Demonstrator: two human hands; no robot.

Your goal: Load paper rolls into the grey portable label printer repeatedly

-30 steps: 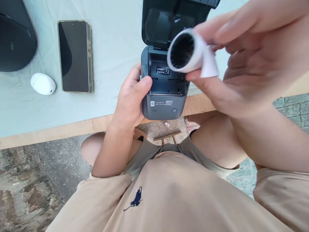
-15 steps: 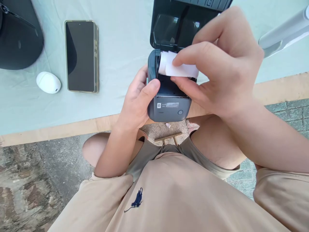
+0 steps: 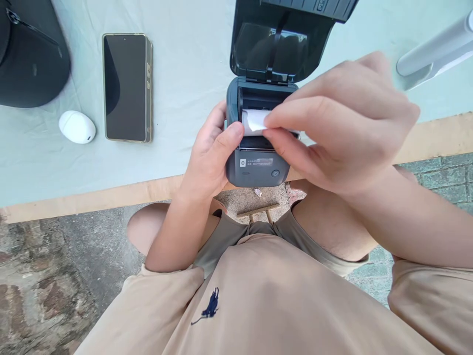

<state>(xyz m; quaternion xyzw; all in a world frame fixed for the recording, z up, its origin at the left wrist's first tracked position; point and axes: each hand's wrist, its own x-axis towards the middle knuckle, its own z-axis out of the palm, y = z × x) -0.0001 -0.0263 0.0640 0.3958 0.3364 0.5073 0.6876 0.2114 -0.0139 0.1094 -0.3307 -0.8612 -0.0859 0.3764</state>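
A dark grey label printer sits at the table's front edge, its black lid swung up and back. My left hand wraps its left side, thumb on the top rim. Inside the open compartment lies a white paper roll. Thumb and forefinger of my right hand pinch the roll's paper near its middle; the right end of the roll is hidden behind those fingers. A power button and a small Bluetooth label mark the printer's front.
To the left lie a smartphone, a white earbud-style case and a dark rounded bag with a zip. A white cylindrical device is at the far right. The wooden table edge runs before my knees.
My right hand has lowered toward me, and the paper roll has moved down and forward in the compartment. More of the lid and the compartment's back now shows. My left hand stays put.
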